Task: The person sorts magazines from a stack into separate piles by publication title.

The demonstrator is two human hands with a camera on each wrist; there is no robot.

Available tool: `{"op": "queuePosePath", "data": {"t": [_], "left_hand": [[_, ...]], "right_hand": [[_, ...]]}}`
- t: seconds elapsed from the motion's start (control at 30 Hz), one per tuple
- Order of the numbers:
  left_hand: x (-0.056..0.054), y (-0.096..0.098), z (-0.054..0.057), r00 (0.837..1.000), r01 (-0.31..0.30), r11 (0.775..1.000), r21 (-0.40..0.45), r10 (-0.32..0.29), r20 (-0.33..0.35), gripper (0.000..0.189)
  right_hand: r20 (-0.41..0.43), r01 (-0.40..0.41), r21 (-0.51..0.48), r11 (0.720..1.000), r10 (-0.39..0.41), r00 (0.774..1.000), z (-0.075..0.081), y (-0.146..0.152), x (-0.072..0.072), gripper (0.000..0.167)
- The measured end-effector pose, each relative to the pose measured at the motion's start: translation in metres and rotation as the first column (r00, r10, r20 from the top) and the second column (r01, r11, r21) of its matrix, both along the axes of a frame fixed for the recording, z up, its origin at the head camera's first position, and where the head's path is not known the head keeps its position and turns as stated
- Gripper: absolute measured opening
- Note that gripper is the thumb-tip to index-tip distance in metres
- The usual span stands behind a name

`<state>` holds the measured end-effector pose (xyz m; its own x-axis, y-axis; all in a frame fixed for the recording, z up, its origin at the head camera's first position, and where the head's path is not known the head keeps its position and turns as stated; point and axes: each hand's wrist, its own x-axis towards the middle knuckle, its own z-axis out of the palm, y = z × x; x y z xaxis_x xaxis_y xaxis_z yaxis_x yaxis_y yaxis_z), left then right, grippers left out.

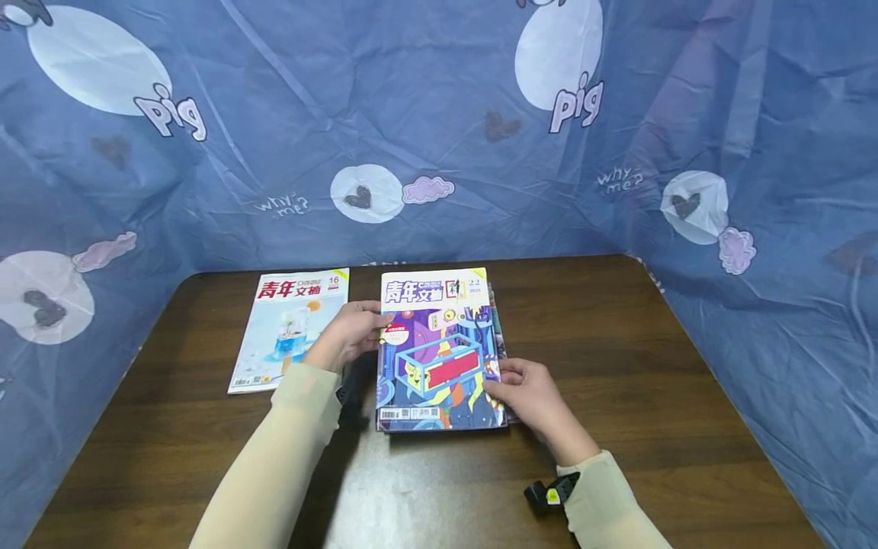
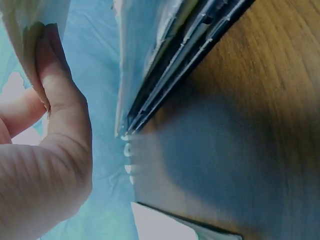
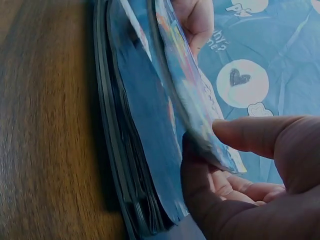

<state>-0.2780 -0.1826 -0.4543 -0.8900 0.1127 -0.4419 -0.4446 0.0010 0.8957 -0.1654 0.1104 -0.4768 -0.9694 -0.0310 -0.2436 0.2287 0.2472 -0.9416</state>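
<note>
A purple-and-blue magazine (image 1: 439, 366) with "22" on its cover is held between both hands in the middle of the table. My left hand (image 1: 353, 332) grips its left edge, thumb on the cover. On the lower right edge, my right hand (image 1: 531, 396) pinches it between thumb and fingers. The right wrist view shows this magazine lifted above a stack of magazines (image 3: 135, 165), apart from it at the near side. Left of the hands, a white-and-blue magazine (image 1: 264, 339) marked "16" lies flat, partly hidden by the left hand and sleeve.
Dark brown wood makes up the tabletop (image 1: 617, 366). A blue patterned cloth (image 1: 439, 99) hangs behind it and along both sides. A black wrist device (image 1: 552, 494) sits at the right sleeve's cuff.
</note>
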Motion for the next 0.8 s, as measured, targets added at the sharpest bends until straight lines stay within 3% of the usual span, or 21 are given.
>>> {"op": "queuePosePath", "data": {"t": [0.13,0.4,0.6,0.8], "left_hand": [[0.002,-0.003,0.002,1.0,-0.007,1.0,-0.006,0.007,-0.018,0.034],[0.011,-0.017,0.008,0.999,-0.01,0.996,-0.093,0.007,-0.032,0.04],[0.02,-0.034,0.01,0.999,-0.005,0.994,-0.112,-0.001,-0.05,0.036],[0.033,-0.055,0.009,1.0,-0.017,0.993,-0.118,0.014,-0.023,0.038]], "right_hand": [[0.025,-0.01,-0.043,0.999,0.011,1.0,0.003,0.0,0.001,0.048],[0.023,-0.061,0.007,0.998,0.061,0.998,0.004,-0.01,0.004,0.043],[-0.01,-0.115,-0.01,0.993,0.115,0.993,0.005,-0.021,0.009,0.035],[-0.003,-0.198,-0.034,0.98,0.198,0.98,0.005,-0.039,0.017,0.031]]}}
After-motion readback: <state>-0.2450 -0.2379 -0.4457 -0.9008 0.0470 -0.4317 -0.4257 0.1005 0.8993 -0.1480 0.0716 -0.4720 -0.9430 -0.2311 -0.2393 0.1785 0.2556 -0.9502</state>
